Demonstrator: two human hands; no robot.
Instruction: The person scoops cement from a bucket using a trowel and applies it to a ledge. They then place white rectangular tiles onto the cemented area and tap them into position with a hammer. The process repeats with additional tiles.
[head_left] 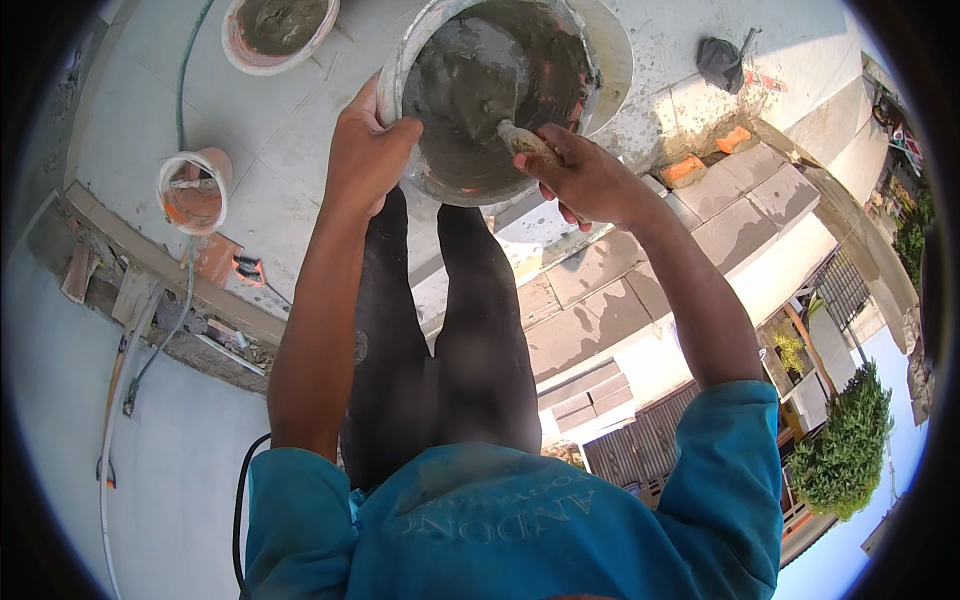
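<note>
Centrally, at the upper edge of the view, a round bucket (393, 78) stands just beyond the person's knees, its mouth facing the camera. It contains wet grey mortar (455, 80), which also coats the inner wall. Whether its base rests on the floor or is lifted cannot be told.

The left hand (366, 150) grips the bucket at its left rim; the thumb is extended near the rim, and the remaining fingers are largely hidden. The right hand (580, 175) is closed around the pale handle (530, 143) of a hand tool, above the right part of the bucket mouth. The handle slants toward the mortar; the tool's working end cannot be made out.

To the left, a second bucket (231, 45) also contains grey mortar. Nearer the person is a smaller bucket (164, 195) with an orange interior and small items inside. A green hose (182, 95) runs along the tiled floor (275, 120) near both. Beside the smaller bucket lies a tool with an orange-and-black handle (248, 269).

To the right, two orange brick pieces (683, 171) lie near grey paving slabs (600, 268). Farther out is a black, crumpled-looking object (718, 65).
</note>
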